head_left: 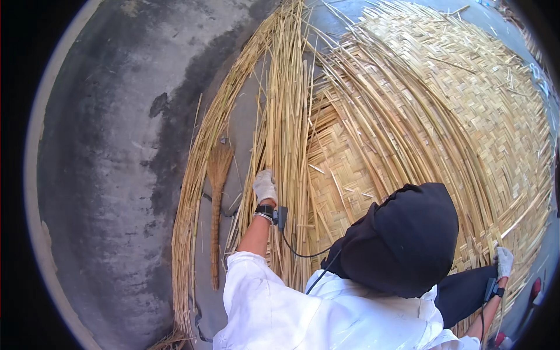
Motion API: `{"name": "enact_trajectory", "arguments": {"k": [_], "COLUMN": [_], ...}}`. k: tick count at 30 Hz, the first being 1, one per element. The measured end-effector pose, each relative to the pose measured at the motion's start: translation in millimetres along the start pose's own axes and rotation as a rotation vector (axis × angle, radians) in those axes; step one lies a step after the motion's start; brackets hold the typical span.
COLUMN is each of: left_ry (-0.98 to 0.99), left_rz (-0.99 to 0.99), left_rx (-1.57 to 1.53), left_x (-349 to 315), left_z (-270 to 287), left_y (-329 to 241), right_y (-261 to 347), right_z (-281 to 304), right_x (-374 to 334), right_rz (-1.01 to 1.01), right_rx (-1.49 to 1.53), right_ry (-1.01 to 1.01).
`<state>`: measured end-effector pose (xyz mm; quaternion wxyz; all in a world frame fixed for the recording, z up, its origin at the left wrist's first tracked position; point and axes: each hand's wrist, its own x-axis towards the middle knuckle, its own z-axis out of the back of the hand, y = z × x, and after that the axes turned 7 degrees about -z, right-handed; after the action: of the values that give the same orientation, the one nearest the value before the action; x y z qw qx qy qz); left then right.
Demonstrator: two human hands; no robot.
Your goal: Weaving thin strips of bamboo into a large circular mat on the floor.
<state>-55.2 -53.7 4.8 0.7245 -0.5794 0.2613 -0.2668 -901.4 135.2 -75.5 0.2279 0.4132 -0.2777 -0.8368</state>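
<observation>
My left hand (265,186), in a pale glove, is closed on a long bundle of split canes (286,116) running from the top of the view down past my arm. Far to the right, my right hand (503,262) is gloved too. Its fingers are curled at the near end of a row of loose cane strips (402,134) and seem to grip some of them; the fingertips are partly hidden. Those strips lie across a large woven cane mat (484,87).
A straw broom (216,204) lies left of the bundle. Further left, more canes (192,204) lie along a stained grey wall (116,175). A dark head covering (402,239) and white shirt block part of the mat. Cables run from the wrist devices.
</observation>
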Motion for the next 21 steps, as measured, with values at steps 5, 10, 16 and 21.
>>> {"name": "enact_trajectory", "arguments": {"k": [5,10,16,21], "left_ry": [-0.132,0.010,0.070,0.385], "left_rz": [-0.041,0.029,-0.424,-0.339], "left_rx": [0.076,0.002,0.419,1.352], "left_x": [15,10,11,53], "left_z": [11,12,2,30], "left_y": [8,0,21,54], "right_y": [1,4,5,4], "right_z": [3,3,2,1], "right_x": [-2,-3,-5,-4], "right_rz": [0.016,0.006,0.007,0.004], "right_rx": [-0.066,-0.054,-0.059,-0.063], "right_ry": [-0.059,-0.034,-0.052,-0.076]}}
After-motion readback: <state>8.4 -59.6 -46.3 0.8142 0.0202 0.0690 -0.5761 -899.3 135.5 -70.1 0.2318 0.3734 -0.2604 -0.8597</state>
